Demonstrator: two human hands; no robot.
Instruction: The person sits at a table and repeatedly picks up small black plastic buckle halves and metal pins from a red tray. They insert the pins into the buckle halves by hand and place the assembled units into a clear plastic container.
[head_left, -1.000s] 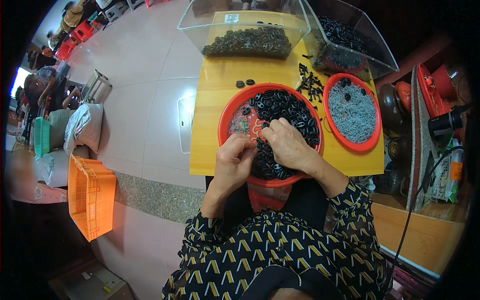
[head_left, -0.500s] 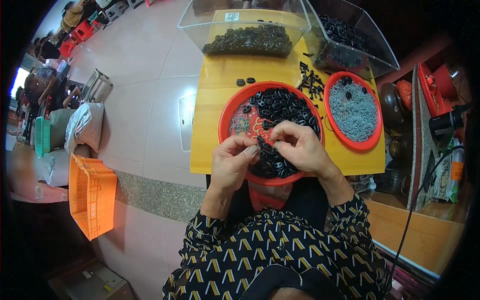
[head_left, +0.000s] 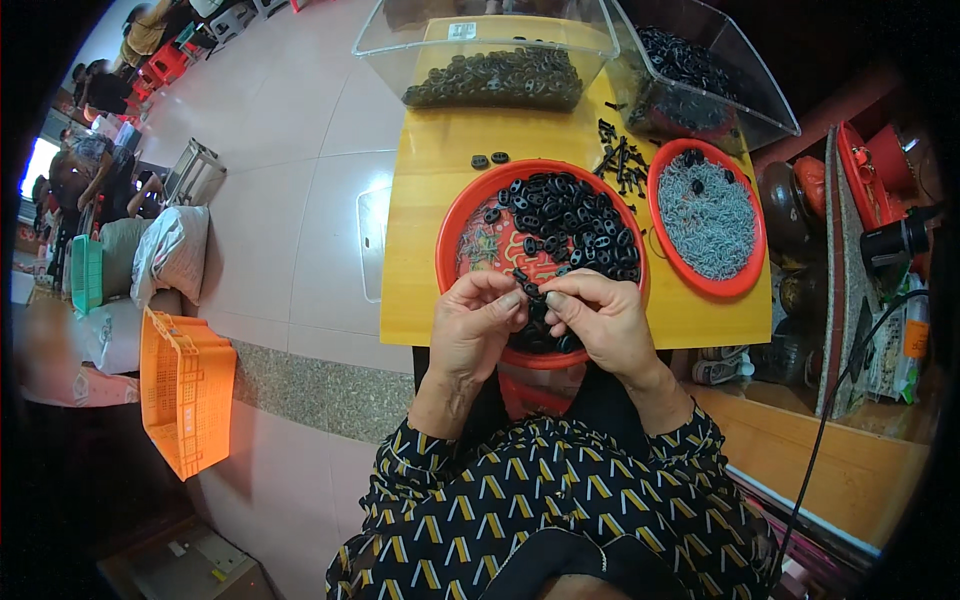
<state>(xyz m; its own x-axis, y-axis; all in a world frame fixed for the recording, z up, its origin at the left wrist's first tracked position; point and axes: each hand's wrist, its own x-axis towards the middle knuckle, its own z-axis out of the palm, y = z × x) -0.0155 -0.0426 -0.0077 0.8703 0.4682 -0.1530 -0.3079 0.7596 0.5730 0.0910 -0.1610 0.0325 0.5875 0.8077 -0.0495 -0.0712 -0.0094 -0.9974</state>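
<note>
Black piece (head_left: 531, 289) between close-pinched left hand (head_left: 473, 325) and right hand (head_left: 608, 325)

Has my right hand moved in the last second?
Yes. Judged against the yellow table, your right hand has drawn back toward your body, nearer the near rim of the round red basin.

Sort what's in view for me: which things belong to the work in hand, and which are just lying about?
Likely in use:
left hand and right hand
black two-holed pieces in the near red tray
silvery metal bits
black pegs

Seemingly just lying about:
orange plastic crate
pale stuffed sack
teal basket
</note>
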